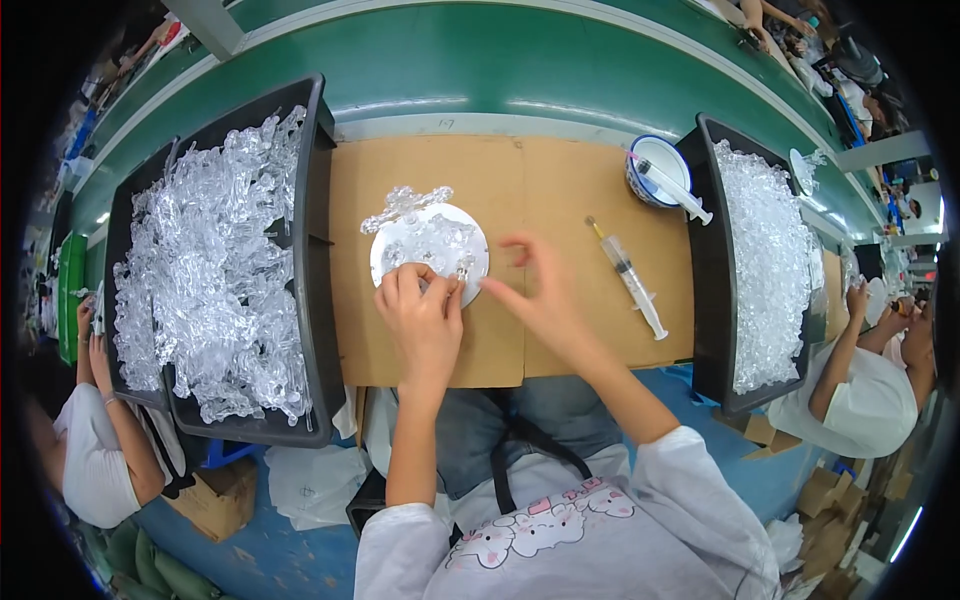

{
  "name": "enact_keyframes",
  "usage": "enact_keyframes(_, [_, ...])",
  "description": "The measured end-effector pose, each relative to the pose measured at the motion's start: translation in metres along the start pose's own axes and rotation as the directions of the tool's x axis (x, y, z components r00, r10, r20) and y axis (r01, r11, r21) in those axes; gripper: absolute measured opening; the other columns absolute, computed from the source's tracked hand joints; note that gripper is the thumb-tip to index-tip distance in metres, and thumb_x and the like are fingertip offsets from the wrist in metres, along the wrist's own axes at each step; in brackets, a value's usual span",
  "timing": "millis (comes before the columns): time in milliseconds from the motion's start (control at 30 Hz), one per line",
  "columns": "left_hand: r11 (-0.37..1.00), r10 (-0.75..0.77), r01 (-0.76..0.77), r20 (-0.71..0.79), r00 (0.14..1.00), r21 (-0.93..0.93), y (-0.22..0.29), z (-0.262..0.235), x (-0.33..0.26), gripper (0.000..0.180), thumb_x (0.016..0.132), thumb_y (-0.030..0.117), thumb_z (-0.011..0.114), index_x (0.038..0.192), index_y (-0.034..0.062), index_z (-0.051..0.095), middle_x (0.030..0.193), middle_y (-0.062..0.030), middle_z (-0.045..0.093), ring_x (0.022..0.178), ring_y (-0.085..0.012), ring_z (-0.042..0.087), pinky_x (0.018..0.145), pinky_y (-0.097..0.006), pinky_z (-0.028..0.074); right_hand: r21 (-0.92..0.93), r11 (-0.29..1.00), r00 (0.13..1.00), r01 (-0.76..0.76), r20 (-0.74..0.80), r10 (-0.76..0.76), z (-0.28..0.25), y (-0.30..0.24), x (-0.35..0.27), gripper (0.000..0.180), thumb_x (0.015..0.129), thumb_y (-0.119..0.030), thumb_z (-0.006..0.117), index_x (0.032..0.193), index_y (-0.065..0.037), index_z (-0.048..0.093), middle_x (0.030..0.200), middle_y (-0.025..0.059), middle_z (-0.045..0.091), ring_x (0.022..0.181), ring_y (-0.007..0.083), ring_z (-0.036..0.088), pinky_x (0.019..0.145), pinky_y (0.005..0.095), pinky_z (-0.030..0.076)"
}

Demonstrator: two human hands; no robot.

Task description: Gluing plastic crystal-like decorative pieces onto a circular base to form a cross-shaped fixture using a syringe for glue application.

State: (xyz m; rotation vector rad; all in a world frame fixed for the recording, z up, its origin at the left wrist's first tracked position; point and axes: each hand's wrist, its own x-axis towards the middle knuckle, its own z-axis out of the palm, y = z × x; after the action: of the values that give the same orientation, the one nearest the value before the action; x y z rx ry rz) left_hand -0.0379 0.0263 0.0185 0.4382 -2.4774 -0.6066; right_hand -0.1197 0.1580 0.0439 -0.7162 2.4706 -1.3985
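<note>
A round white plate [379, 258] lies on the cardboard in front of me, with several clear plastic pieces [432, 237] on it. More clear pieces [404, 202] lie over its far left edge. My left hand [420, 312] is at the plate's near edge, thumb and fingertips pinched on a small clear plastic piece [464, 267]. Just right of the plate, my right hand [541, 292] hovers with thumb and forefinger apart and nothing visible between them. Farther right, a syringe [630, 276] with a yellowish tip rests on the cardboard.
A large black bin [323, 300] heaped with clear plastic parts stands at left. Another black bin [712, 290], full of smaller clear pieces, is at right. Beside it, a second syringe [672, 188] lies across a blue-and-white bowl [636, 183]. Other people sit on both sides.
</note>
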Motion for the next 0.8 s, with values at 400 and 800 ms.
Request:
enact_keyframes(400, [0.998,0.017,-0.02,0.045,0.999,0.067,0.009,-0.013,0.0,0.016,0.071,0.01,0.073,0.085,0.0077,0.066,0.092,-0.0066,0.054,0.092,-0.0254,0.049,0.082,-0.04,0.037,-0.396,0.915,0.989,0.073,-0.091,-0.118,-0.121,0.066,-0.063,0.04,0.074,-0.008,0.07,0.113,-0.008,0.06,0.113,0.0134,0.058,0.107,0.0295,0.052,0.089,0.0374,0.043])
enact_keyframes(800, [0.995,0.098,-0.101,-0.128,0.987,-0.019,0.035,-0.036,0.045,0.033,0.074,-0.003,0.07,0.106,0.0051,0.066,0.107,-0.0114,0.058,0.091,-0.0229,0.059,0.077,-0.033,0.048,0.15,0.963,0.975,0.222,-0.046,-0.217,-0.066,0.063,-0.041,0.023,0.07,0.001,0.071,0.091,-0.006,0.069,0.102,0.0107,0.064,0.082,0.0212,0.065,0.063,0.0281,0.052])
